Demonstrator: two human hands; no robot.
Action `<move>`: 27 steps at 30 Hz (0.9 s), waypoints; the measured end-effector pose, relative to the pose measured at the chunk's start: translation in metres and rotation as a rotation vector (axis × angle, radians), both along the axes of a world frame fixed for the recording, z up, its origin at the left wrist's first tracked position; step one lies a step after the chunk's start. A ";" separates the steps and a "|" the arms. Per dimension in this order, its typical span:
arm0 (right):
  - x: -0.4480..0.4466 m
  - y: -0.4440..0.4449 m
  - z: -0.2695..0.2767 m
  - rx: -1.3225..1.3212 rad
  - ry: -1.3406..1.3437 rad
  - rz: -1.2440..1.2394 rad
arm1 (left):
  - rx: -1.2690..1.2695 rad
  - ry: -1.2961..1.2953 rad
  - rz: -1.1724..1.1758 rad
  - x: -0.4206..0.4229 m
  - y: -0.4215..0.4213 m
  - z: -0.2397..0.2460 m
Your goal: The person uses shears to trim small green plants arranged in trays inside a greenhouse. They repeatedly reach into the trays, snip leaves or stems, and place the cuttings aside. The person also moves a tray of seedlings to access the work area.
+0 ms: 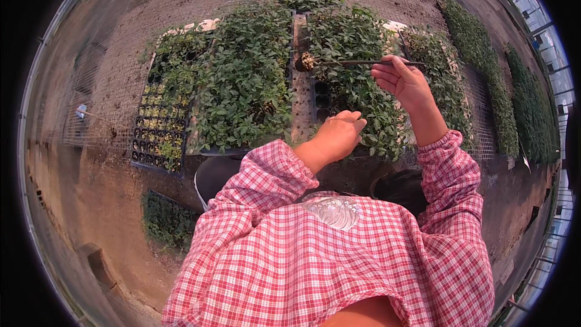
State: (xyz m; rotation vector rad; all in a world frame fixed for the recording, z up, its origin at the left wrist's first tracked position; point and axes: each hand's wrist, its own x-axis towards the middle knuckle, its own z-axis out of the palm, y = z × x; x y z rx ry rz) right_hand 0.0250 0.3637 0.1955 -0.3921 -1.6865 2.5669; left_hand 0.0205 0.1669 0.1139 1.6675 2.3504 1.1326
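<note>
My right hand (403, 79) is raised over the seedlings, its fingers closed around a thin dark rod (354, 62). The rod runs left to a small dark cup-like end (300, 64) filled with pale granules, above the strip between two trays. My left hand (338, 131) is low at the near part of the right-centre seedling tray (358, 41), back of the hand up and fingers bent among the leaves. Whether those fingers pinch a stem or leaf is hidden. Beside them, several black tray cells (322, 101) show without leaves.
A dense leafy tray (249, 72) lies left of centre. Farther left, a black cell tray (159, 122) has yellowish granules in its cells and sparse plants. More seedling rows (481, 63) stand at right on mesh-covered ground. Another leafy tray (168, 220) lies behind my left side.
</note>
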 end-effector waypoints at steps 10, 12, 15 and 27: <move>0.005 -0.007 0.011 0.018 0.003 -0.012 | -0.108 -0.107 -0.074 0.001 -0.018 0.016; 0.016 -0.004 0.011 -0.001 -0.002 -0.018 | -0.089 -0.099 -0.051 0.003 -0.023 0.016; 0.047 0.027 0.021 -0.035 0.071 -0.050 | 0.026 -0.026 -0.037 0.000 -0.017 0.016; 0.161 0.172 0.017 0.201 0.092 -0.948 | -0.037 -0.042 -0.106 0.006 0.001 0.023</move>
